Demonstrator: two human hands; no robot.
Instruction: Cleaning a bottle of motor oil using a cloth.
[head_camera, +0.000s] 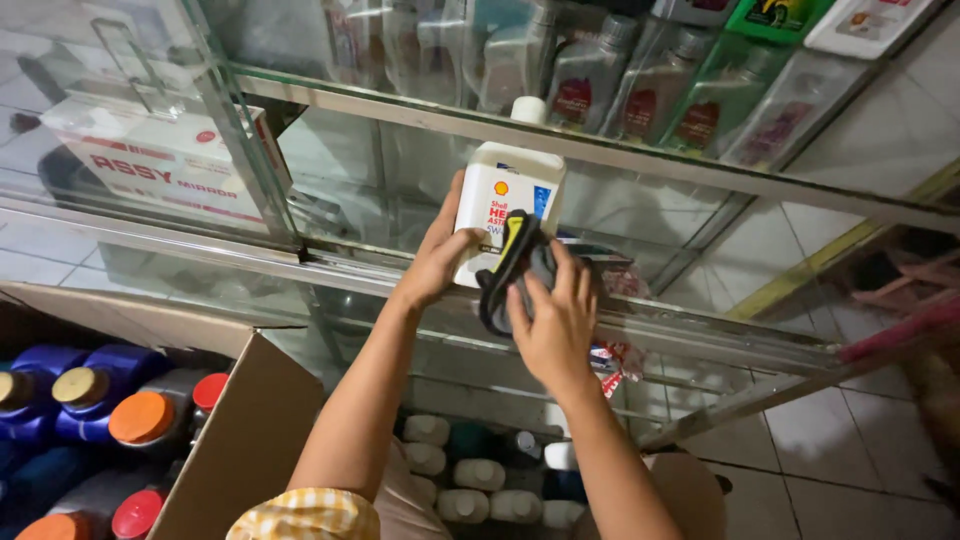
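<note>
Left hand (440, 255) grips the side of a white oil bottle (505, 205) standing upright on the glass display case's shelf edge (700, 325), right hand (555, 315) presses a dark cloth (512, 265) to its front, and an open cardboard box (245, 430) of coloured-cap bottles sits lower left.

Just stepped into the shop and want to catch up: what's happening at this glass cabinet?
A person holds a white bottle by its side with the left hand, in front of the glass display cabinet. The right hand presses a dark cloth with a yellow edge against the bottle's front. A cardboard box of blue bottles with coloured caps sits at lower left.
</note>
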